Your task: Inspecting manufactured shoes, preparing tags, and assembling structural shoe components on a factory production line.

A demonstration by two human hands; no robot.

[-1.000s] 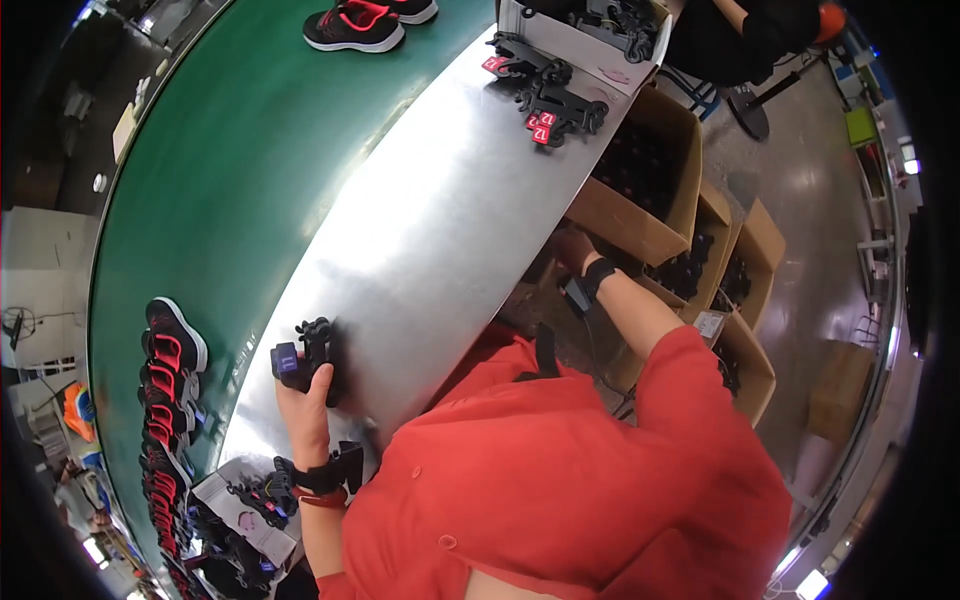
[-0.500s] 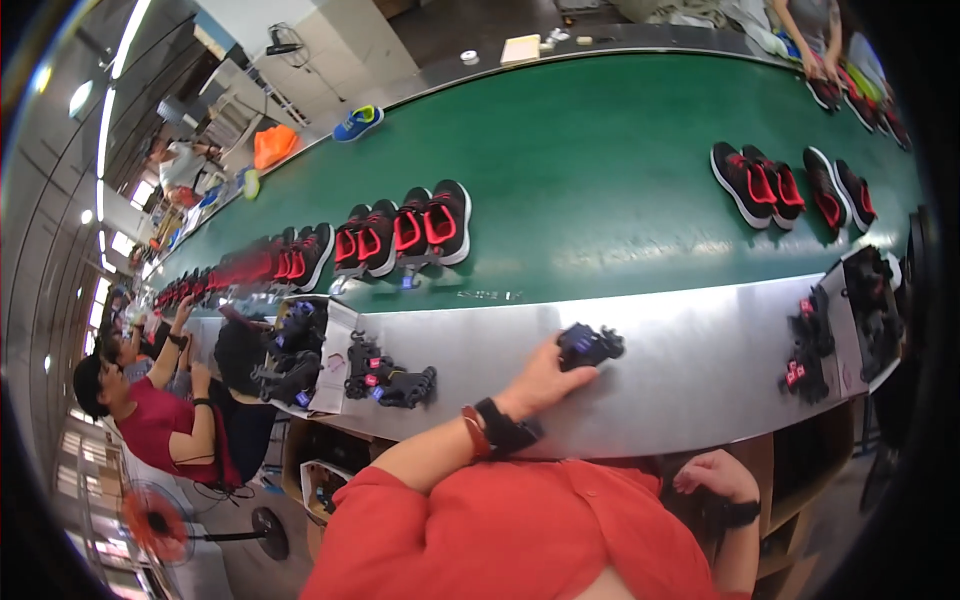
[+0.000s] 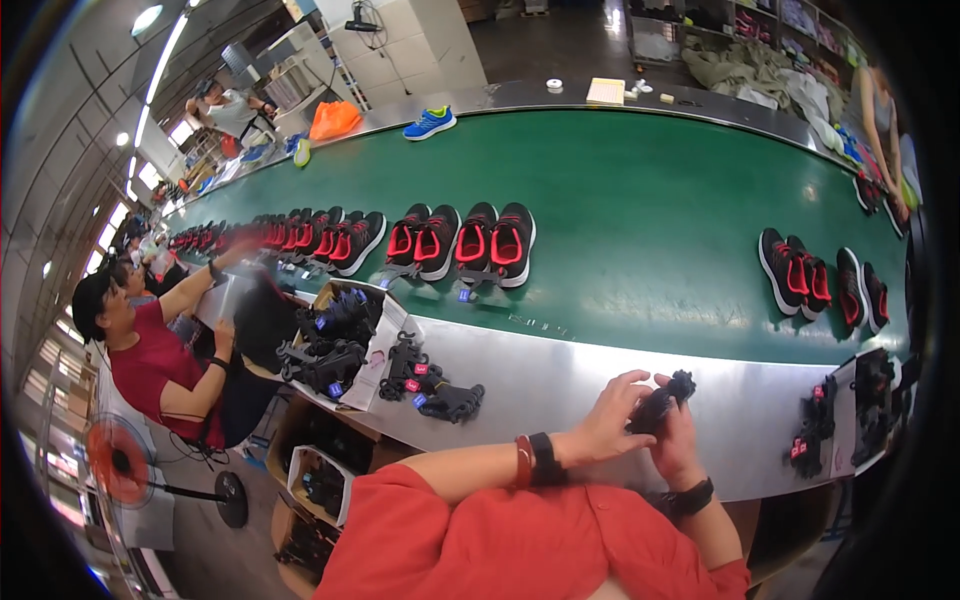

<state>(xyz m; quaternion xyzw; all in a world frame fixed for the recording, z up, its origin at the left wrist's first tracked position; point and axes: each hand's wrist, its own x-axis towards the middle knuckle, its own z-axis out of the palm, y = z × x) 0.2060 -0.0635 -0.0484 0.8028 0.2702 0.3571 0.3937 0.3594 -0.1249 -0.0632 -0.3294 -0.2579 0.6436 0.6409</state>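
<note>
Above the metal ledge, close to my body, I hold a small bundle of black plastic shoe hangers (image 3: 652, 412) between both hands. My left hand (image 3: 608, 418) grips its left side with the fingers curled. My right hand (image 3: 680, 450) closes on it from the right, and the bundle's knobbly end sticks up above the fingers. Parts of the bundle are hidden by my fingers. Left of my hands, more black hangers (image 3: 447, 400) with small blue and pink tags lie on the ledge, beside an open carton (image 3: 390, 345) full of them.
Black and red sneakers (image 3: 511, 245) line the green conveyor belt (image 3: 620, 190), with more pairs (image 3: 795, 275) at the right. Another carton (image 3: 846, 430) and loose hangers (image 3: 815, 425) stand at the ledge's right end. A co-worker (image 3: 165, 360) sits at left near a fan (image 3: 120, 460).
My right hand has come up from near my lap and joined my left on the hanger bundle. The bundle has come nearer my body. The view has turned left, shifting the scene rightward.
</note>
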